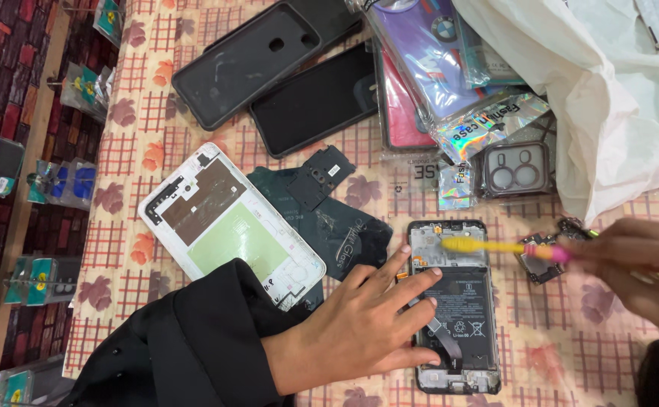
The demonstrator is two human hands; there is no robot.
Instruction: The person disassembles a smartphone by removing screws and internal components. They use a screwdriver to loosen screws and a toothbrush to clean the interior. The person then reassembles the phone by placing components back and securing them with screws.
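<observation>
Opened phone (454, 305) lay back-up near the table's (133, 249) front edge, right of centre, battery and frame exposed. Left hand (363, 320) lay flat on it, fingers spread wide and straight, tips pressing the battery area and the phone's left rim; pinning it, not gripping anything. Right hand (639, 267) was closed in a pinch round the pink handle end of a yellow toothbrush (495, 246), bristle head over the phone's top section, just below the upper edge.

Judgement on doing this brushing well: light strokes, bristles angled away from the flex cables, hold-down pressure on the frame rather than the battery, debris swept off toward the phone's top edge.

Small circuit board (542, 260) sat just right of the phone, partly under the brush handle. White phone chassis (228, 226) lay at mid-table, left of the hand, a dark back cover (329, 218) between the two. Black cases (284, 68) and packaged cases (450, 83) along the far edge, white plastic bag (616, 90) at the far right corner.
</observation>
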